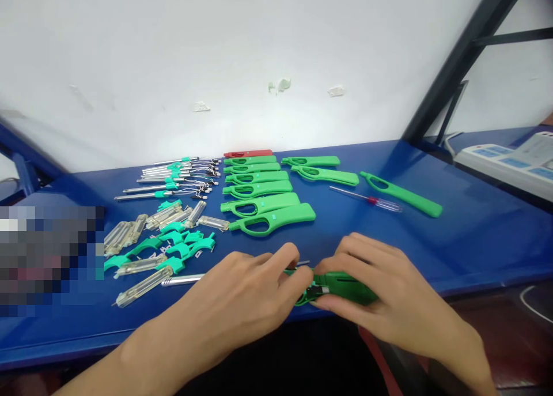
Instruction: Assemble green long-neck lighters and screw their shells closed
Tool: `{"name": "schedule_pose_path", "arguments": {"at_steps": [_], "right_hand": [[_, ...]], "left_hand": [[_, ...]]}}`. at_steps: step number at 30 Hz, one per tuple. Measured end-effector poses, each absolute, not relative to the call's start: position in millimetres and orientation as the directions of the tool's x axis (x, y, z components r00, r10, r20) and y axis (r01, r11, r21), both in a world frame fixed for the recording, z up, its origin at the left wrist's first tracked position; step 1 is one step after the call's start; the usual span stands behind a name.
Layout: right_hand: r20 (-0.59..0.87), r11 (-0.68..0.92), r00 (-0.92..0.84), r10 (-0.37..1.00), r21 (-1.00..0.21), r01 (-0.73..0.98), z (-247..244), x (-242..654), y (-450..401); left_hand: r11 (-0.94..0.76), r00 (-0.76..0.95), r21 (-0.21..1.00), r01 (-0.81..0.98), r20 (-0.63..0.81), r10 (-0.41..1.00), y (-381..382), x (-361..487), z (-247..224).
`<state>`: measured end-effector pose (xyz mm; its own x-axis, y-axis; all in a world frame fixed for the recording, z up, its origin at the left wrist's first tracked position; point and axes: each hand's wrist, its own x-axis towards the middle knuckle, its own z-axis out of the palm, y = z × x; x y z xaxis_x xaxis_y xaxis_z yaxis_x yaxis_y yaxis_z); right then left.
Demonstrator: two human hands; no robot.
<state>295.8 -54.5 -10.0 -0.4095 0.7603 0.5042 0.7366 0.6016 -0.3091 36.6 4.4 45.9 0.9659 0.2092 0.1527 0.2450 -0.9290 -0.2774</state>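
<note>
Both hands meet at the table's front edge over one green lighter casing (345, 286). My left hand (254, 295) pinches its trigger-loop end, fingers bent and pressed together; a silver metal tube (184, 280) sticks out to the left from under this hand. My right hand (380, 286) wraps round the handle part, thumb below and fingers above. Between the hands a small black part (317, 290) shows in the casing. What the left fingertips touch inside is hidden. Behind the hands lies a column of green casings (276, 216), with a red casing (254, 153) at its far end.
On the blue table (328, 223) lie silver tubes with wires (147, 196), clear fuel tanks (144, 286) and teal triggers (177, 249) at left. A screwdriver (384, 203) and another green casing (406, 195) lie at right. A dark frame post (462, 61) stands at right.
</note>
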Motion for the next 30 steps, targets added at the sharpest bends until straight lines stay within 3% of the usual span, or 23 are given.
{"name": "schedule_pose_path", "arguments": {"at_steps": [7,13,20,26,30], "right_hand": [[0.500,0.612,-0.422,0.756,-0.310,0.728,-10,295,-55],[0.502,0.619,-0.429,0.751,-0.308,0.723,-10,295,-55],[0.504,0.619,-0.425,0.752,-0.318,0.718,-10,295,-55],[0.510,0.634,-0.438,0.740,-0.311,0.708,-10,295,-55],[0.516,0.635,-0.435,0.738,-0.313,0.706,-11,295,-55]], "left_hand": [[-0.933,0.955,-0.214,0.288,0.143,0.261,3,34,47],[-0.926,0.909,-0.043,0.376,0.211,0.360,0,25,41],[-0.912,0.892,0.089,0.401,0.188,0.411,1,17,32],[-0.912,0.883,0.124,0.390,0.229,0.409,3,17,29],[-0.929,0.885,0.079,0.362,0.283,0.369,6,20,25]]}}
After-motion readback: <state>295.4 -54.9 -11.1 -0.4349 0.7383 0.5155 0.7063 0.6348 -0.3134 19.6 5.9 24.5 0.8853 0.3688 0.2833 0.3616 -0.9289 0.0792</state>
